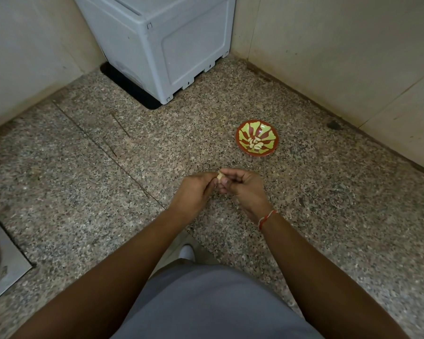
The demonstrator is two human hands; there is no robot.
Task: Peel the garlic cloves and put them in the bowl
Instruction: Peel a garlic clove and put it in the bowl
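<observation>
A pale garlic clove (pixel 220 176) is pinched between the fingertips of my left hand (pixel 196 190) and my right hand (pixel 242 189), held above the speckled stone counter in the middle of the view. Both hands meet at the clove, fingers curled around it. A red bowl with a green leaf pattern (pixel 267 129) stands on the counter beyond and to the right of my hands. Several peeled cloves (pixel 254 143) lie in its bottom. A red and white thread circles my right wrist.
A grey plastic appliance box (pixel 162 45) stands in the far corner. Tiled walls close the left and right sides. A steel sink edge (pixel 3 260) is at the lower left. Garlic skin bits lie on the counter (pixel 83 192) around my hands.
</observation>
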